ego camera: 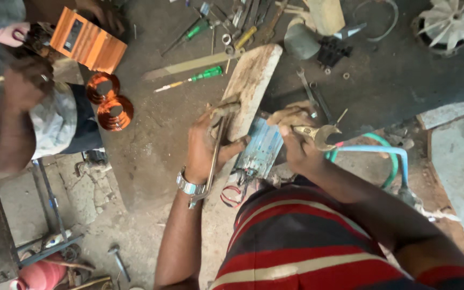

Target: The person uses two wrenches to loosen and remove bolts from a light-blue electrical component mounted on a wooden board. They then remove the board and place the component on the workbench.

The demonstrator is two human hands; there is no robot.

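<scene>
Left hand (pixel 206 144) is closed around a long spanner (pixel 214 156); right hand (pixel 298 140) grips an open-ended spanner (pixel 318 134). Both work fasteners on the bluish metal unit (pixel 261 150) between them, mid-loosening I'd judge. Next needs counter-turning, steady hold.

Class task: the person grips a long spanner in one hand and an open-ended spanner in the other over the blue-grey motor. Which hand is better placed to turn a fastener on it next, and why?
Probably the right hand: its open-ended metal spanner sits beside the blue-grey metal motor body. The left hand holds the long thin steel spanner pointing away.
</scene>
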